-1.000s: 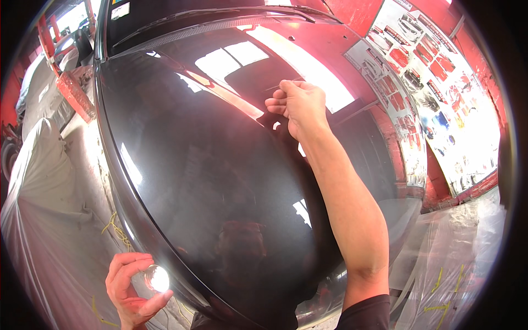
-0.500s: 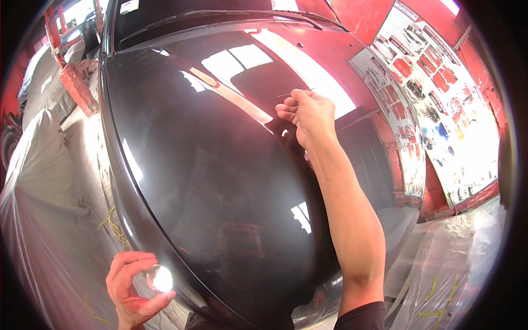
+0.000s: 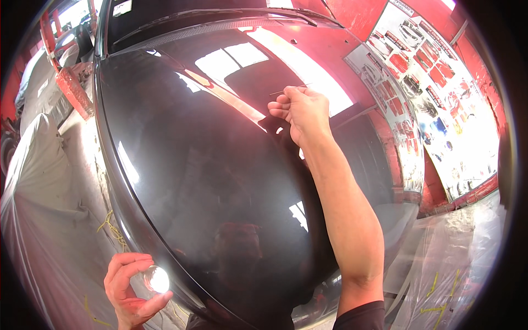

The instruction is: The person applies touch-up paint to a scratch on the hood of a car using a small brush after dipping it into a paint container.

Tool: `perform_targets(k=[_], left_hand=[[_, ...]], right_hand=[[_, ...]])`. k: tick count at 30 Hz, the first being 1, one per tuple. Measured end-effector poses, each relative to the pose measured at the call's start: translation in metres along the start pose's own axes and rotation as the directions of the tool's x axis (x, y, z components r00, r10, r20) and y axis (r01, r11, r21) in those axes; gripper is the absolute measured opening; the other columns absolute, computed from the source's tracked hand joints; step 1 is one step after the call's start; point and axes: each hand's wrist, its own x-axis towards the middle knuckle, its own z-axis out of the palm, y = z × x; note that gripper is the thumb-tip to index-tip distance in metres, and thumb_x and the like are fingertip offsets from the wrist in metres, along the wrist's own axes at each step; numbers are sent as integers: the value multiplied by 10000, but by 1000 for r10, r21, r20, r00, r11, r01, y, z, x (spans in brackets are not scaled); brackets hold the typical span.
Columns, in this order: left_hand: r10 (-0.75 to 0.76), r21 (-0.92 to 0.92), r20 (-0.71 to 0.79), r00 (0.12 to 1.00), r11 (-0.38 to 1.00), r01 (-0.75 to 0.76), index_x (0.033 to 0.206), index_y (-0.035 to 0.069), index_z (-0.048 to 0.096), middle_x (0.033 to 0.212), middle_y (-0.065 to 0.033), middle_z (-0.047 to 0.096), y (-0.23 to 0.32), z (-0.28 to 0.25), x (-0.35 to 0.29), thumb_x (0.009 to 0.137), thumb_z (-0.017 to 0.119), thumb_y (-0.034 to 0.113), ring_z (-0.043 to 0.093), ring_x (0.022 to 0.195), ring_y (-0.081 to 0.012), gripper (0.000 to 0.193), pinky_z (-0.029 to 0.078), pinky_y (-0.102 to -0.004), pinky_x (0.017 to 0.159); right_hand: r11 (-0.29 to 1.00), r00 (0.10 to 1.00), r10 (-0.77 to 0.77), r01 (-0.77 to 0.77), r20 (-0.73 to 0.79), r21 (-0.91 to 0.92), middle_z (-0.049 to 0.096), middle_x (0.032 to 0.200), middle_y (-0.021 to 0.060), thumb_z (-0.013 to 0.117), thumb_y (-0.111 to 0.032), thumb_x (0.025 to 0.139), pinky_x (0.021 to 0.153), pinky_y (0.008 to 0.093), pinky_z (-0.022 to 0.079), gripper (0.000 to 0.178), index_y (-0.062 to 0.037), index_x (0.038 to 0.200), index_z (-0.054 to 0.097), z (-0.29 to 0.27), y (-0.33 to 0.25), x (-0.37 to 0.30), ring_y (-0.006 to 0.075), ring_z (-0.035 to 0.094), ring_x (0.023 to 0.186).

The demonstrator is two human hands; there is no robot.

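Note:
A glossy black car hood (image 3: 181, 159) fills the middle of the view, with bright window reflections across it. My right hand (image 3: 302, 110) is stretched out over the hood's far right part, its fingers pinched on a thin needle-like stick (image 3: 277, 93). From this angle I cannot tell whether the stick's tip touches the paint. At the lower left, my left hand (image 3: 129, 289) curls around a small round clear cup (image 3: 157, 279) with a glaring white face. It is held beside the hood's left edge. The glare hides what is in the cup.
Wipers (image 3: 231, 12) lie at the windshield's base. A red wall with a picture poster (image 3: 434, 93) stands to the right. Grey sheeting (image 3: 44, 220) drapes something on the left, near a yellow cord (image 3: 113, 228). Clear plastic sheeting (image 3: 451, 264) hangs at lower right.
The whole view has shifted slightly, so the hood and both hands sit a little further left. Both hands keep their hold, and their poses look nearly the same.

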Motion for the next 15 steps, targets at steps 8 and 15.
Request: perform_targets(k=[8,15], left_hand=[[-4,6,-10,1000,1000,4,964,29,680,988,-126,647,2,-3,-1,556,811,279,615,926,-247,496,476,-342,809],[7,26,-14,1000,1000,-7,957,32,679,981,-129,651,5,-4,-1,546,809,274,612,902,-245,495,480,-340,794]], right_hand=[[1000,1000,10,-10,13,18,627,820,168,506,-32,994,570,331,600,128,78,945,551,3,0,0,245,682,604],[1000,1000,-4,4,25,30,625,814,168,509,-26,989,583,343,603,124,77,935,552,2,0,0,251,685,615]])
